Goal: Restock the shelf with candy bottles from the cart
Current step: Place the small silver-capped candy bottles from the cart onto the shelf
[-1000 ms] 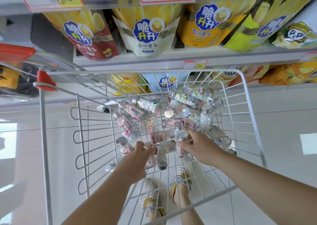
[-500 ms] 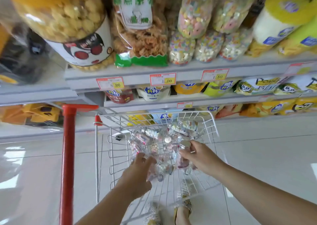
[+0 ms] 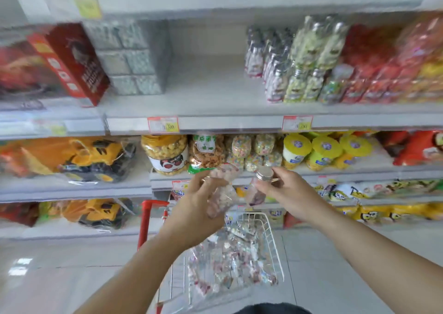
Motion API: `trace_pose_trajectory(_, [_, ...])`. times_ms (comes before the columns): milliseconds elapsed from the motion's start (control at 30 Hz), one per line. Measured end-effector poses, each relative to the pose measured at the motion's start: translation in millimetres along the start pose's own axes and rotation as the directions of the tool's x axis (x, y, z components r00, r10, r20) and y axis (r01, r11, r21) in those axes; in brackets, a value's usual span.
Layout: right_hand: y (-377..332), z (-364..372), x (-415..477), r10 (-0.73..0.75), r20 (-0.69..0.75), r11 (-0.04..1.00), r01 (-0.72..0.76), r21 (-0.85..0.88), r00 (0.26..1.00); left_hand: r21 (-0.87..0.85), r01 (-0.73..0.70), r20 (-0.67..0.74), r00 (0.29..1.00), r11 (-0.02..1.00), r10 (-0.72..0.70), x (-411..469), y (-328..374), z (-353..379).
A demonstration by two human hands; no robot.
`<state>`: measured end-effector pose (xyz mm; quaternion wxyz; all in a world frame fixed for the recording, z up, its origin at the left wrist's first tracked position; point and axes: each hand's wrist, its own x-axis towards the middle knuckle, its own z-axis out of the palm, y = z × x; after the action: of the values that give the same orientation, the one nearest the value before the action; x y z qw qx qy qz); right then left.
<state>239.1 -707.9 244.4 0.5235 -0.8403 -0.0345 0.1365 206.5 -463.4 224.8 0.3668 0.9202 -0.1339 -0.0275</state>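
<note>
It's a shop, snack aisle: long white metal shelves (image 3: pixel 211 93) w/ red-and-yellow price tags (image 3: pixel 163 124) on edges, clear plastic tub of yellow puffed snacks (image 3: pixel 164 154), bagged yellow toy trucks (image 3: pixel 96 155), white wire cart (image 3: pixel 273 242) w/ red handle, glossy pale floor tiles (image 3: pixel 60 277).

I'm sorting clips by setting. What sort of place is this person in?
Most likely a small supermarket or convenience shop: tiered shelves stocked with packaged snacks, price tags clipped along the shelf edges, and a wire shopping cart holding candy bottles.
</note>
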Motion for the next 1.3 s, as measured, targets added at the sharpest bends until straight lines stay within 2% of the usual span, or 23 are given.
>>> trace_pose_trajectory(67, [-36,-16,5,-0.083,-0.077,0.996,0.079,-0.047,0.994,-0.019,-0.062,-0.078,0.995,0.998,0.06,15,18,-23])
trace_pose_trajectory(167, [-78,-36,26,-0.224,-0.24,0.973,0.201,-0.117,0.945,-0.007,-0.129,-0.187,0.974,0.992,0.125,42,37,-54])
trace_pose_trajectory(267, [-105,-45,59,-0.282,-0.367,0.959,0.246,-0.143,0.886,-0.013,-0.127,-0.221,0.968,0.992,0.121,68,46,-77])
trace_pose_trajectory(400, [-126,-33,109,-0.276,-0.497,0.96,0.257,-0.108,0.822,-0.035,-0.106,-0.247,0.964,0.994,0.094,95,42,-96])
trace_pose_trajectory(500, [-125,-25,149,-0.21,-0.549,0.978,0.18,-0.109,0.809,-0.044,-0.113,-0.246,0.964,0.993,0.099,114,32,-109])
trace_pose_trajectory(733, [-85,-26,233,-0.08,-0.568,0.98,-0.04,-0.195,0.819,0.004,-0.076,-0.208,0.975,0.997,0.075,164,11,-127])
trace_pose_trajectory(867, [-108,-21,226,0.001,-0.611,0.967,-0.157,-0.202,0.791,-0.046,-0.056,-0.174,0.984,0.997,0.048,173,3,-126])
trace_pose_trajectory(967, [-117,-18,216,0.035,-0.626,0.967,-0.185,-0.177,0.779,-0.083,-0.044,-0.164,0.986,0.996,0.03,175,0,-127])
trace_pose_trajectory(1067, [-108,-8,198,-0.038,-0.603,0.992,-0.041,-0.116,0.797,-0.139,-0.023,-0.152,0.988,0.99,0.001,176,-1,-130])
trace_pose_trajectory(1133, [-106,0,174,-0.087,-0.599,0.99,0.0,-0.144,0.796,-0.16,-0.006,-0.152,0.988,0.987,-0.018,176,-4,-130])
trace_pose_trajectory(1167, [-105,3,164,-0.138,-0.599,0.978,0.015,-0.206,0.788,-0.166,-0.003,-0.154,0.988,0.986,-0.023,176,-5,-131])
trace_pose_trajectory(1233, [-104,6,151,-0.31,-0.567,0.891,0.024,-0.454,0.763,-0.167,-0.001,-0.159,0.987,0.986,-0.025,176,-6,-131])
trace_pose_trajectory(1300, [-106,7,155,-0.378,-0.44,0.753,-0.006,-0.658,0.815,-0.158,-0.003,-0.164,0.986,0.987,-0.023,177,-7,-132])
